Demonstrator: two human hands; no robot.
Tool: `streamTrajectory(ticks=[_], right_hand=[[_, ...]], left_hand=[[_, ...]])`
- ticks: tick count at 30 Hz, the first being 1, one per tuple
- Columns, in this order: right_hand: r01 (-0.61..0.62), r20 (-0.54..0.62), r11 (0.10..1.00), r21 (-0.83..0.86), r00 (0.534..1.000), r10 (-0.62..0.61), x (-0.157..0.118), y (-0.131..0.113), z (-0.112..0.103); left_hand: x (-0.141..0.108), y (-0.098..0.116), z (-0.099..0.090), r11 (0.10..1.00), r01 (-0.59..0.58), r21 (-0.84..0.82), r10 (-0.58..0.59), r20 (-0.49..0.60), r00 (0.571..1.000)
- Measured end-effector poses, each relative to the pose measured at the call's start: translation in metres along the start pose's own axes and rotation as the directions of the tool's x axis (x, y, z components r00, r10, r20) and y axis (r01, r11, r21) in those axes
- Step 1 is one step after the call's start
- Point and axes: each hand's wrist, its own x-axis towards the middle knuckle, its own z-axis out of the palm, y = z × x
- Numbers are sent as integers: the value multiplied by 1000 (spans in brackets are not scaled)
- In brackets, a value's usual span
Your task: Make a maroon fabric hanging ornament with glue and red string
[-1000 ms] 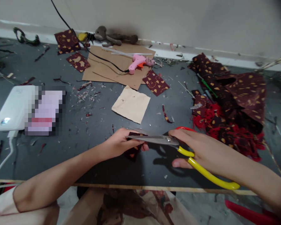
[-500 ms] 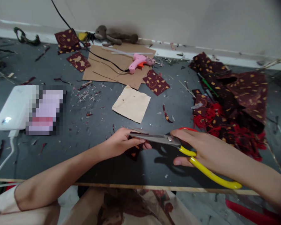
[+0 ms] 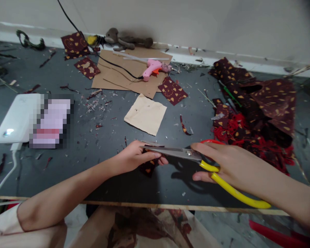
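Note:
Near the table's front edge, my left hand (image 3: 134, 156) pinches a small dark patterned fabric piece (image 3: 147, 168), partly hidden by its fingers. My right hand (image 3: 222, 162) grips the scissors (image 3: 209, 166), which have yellow and red handles. Their narrowly parted blades point left and lie across the fabric at my left fingertips. Beyond my hands a cream square of cloth (image 3: 145, 115) lies flat, with a dark red patterned square (image 3: 173, 90) behind it to the right.
A pink glue gun (image 3: 152, 70) rests on cardboard (image 3: 129, 77). At left are a white power bank (image 3: 17, 119) and a phone (image 3: 51, 122). Dark red fabric (image 3: 271, 100) and red threads (image 3: 232, 127) are heaped at right. Scraps litter the table (image 3: 100, 110).
My right hand and the scissors' handles have shifted slightly to the right. The left hand still holds the fabric in nearly the same spot.

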Motion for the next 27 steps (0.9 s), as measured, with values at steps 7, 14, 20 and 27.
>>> streamTrajectory(ticks=[7, 14, 20, 27], right_hand=[[-18, 96, 999, -45, 995, 23, -1, -1, -5], [-21, 110, 999, 44, 994, 16, 8, -11, -10], [7, 98, 1000, 13, 995, -9, 13, -12, -9], [8, 96, 1000, -19, 995, -6, 11, -11, -7]], left_hand=[[1, 0, -1, 999, -40, 8, 40, 16, 999], [-1, 0, 0, 994, -104, 14, 103, 43, 994], [-1, 0, 0, 990, -139, 6, 139, 29, 990], [-1, -1, 0, 985, -171, 38, 170, 37, 985]])
